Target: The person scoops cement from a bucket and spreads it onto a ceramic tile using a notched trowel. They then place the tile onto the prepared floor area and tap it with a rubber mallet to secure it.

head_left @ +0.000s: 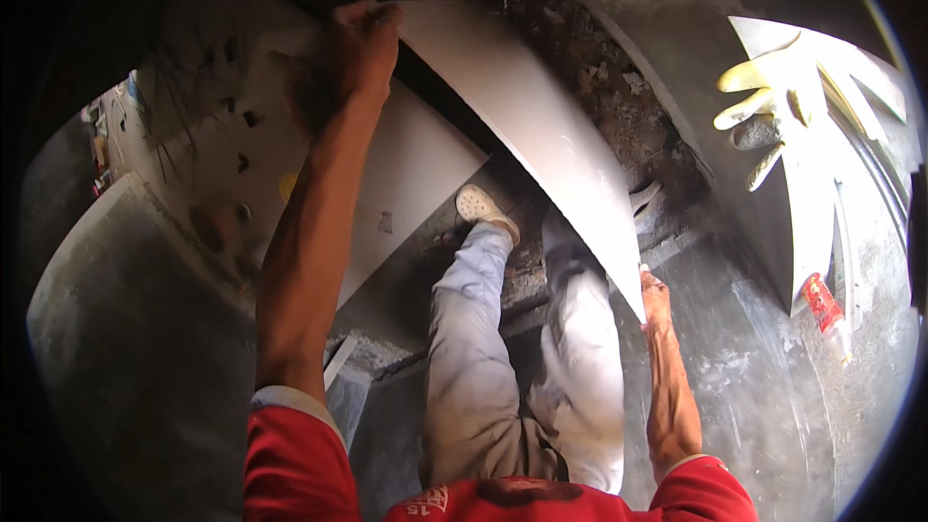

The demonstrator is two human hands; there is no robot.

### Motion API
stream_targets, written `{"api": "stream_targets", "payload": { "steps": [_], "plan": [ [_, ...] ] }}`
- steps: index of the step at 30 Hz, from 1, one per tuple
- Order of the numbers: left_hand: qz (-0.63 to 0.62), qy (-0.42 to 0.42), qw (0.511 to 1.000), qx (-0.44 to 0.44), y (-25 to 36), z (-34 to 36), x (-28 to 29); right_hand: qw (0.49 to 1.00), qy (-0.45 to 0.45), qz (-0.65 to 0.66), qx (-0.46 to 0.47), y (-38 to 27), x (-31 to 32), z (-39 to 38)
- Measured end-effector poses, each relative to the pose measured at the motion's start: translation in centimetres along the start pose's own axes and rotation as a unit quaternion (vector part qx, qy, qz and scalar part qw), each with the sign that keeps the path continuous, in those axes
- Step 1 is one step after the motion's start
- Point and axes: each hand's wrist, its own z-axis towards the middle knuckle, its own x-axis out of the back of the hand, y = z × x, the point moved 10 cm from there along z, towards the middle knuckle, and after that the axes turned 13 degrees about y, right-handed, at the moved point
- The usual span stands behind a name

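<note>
A flat white panel (541, 126), perhaps a tile, is held tilted above the floor in front of my legs. My left hand (367, 34) is closed on its far left corner. At the near right corner, my right hand (655, 295) grips the edge, with the fingers partly hidden by the panel. Below my left forearm lies another pale panel (416, 164), separated from the held one by a dark gap. Small dark pieces (230, 50) are scattered on the pale surface at the left.
Rubble fills a strip of rough ground (638, 126) ahead. On the right, a yellowish work glove (783, 101) rests on white pieces (812, 222), near a red-labelled plastic bottle (826, 314). My foot, in a pale clog (476, 203), stands near the gap.
</note>
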Motion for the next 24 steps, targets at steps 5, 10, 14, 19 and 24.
{"api": "stream_targets", "payload": {
  "steps": [5, 10, 14, 19, 24],
  "plan": [
    [-0.041, -0.005, 0.998, 0.054, 0.1, -1.9, 2.9, 0.992, 0.050, -0.119, 0.011, -2.3, 6.2, -6.9],
    [-0.069, -0.010, 0.992, 0.106, -1.5, -3.6, 3.9, 0.986, 0.074, -0.144, -0.045, -3.4, 11.4, -13.8],
    [-0.095, -0.012, 0.987, 0.127, -4.3, -4.9, 3.2, 0.994, 0.054, -0.095, -0.017, -4.0, 13.0, -16.8],
    [-0.084, -0.030, 0.989, 0.119, -6.5, -5.0, 0.4, 0.985, 0.094, -0.132, -0.055, -3.4, 15.2, -17.5],
    [-0.042, -0.016, 0.988, 0.149, -9.9, -5.0, -0.9, 0.984, 0.105, -0.126, -0.071, -4.1, 15.7, -16.6]
  ]
}}
